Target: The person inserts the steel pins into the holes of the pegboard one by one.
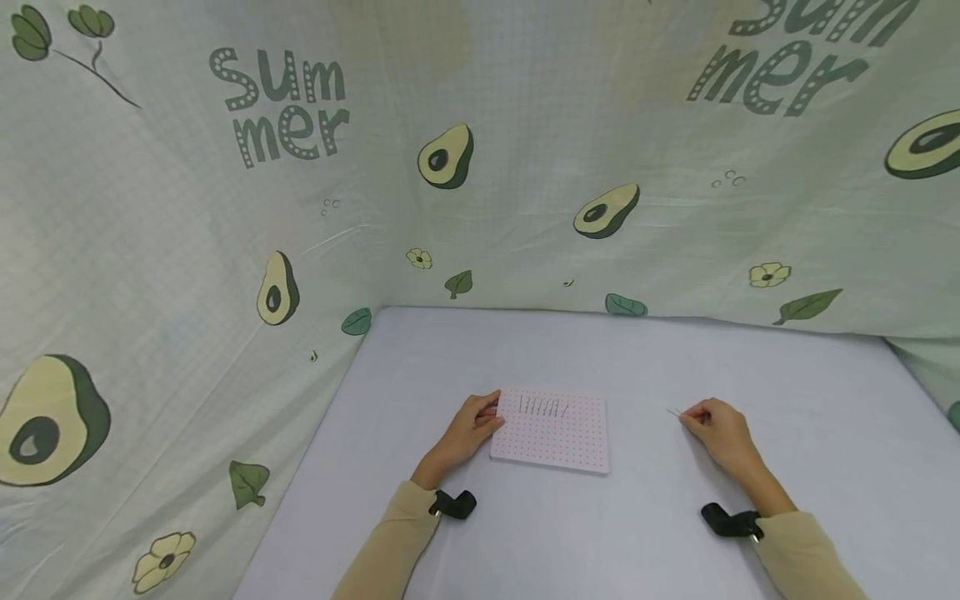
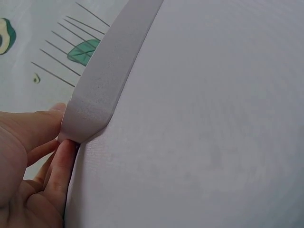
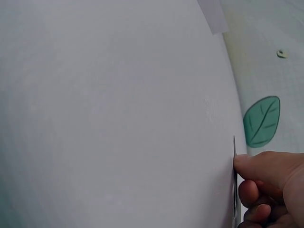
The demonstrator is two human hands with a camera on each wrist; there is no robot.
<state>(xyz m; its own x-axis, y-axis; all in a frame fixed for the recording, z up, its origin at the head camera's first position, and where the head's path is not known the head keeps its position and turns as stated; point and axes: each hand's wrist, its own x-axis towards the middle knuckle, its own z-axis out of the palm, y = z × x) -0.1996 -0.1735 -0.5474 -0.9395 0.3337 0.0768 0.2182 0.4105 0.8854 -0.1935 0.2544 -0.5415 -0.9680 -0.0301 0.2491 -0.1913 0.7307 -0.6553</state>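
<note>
A pale, thick board (image 1: 551, 442) with a grid of small pink dots lies on the table. Several thin dark needles (image 2: 53, 74) stand in a row near its far edge; the rightmost leans in the head view. My left hand (image 1: 471, 429) grips the board's left end, the thumb and fingers at its edge in the left wrist view. Off to the right of the board, my right hand (image 1: 718, 429) pinches one thin needle (image 3: 234, 147) between thumb and fingers. Its tip points left, toward the board, in the head view.
A white cloth covers the table (image 1: 420, 350). Behind and to the left hangs a pale curtain (image 1: 517, 250) printed with avocados, leaves and lettering. Black wrist mounts (image 1: 457, 505) sit at both sleeves. A corner of the board (image 3: 213, 16) shows in the right wrist view.
</note>
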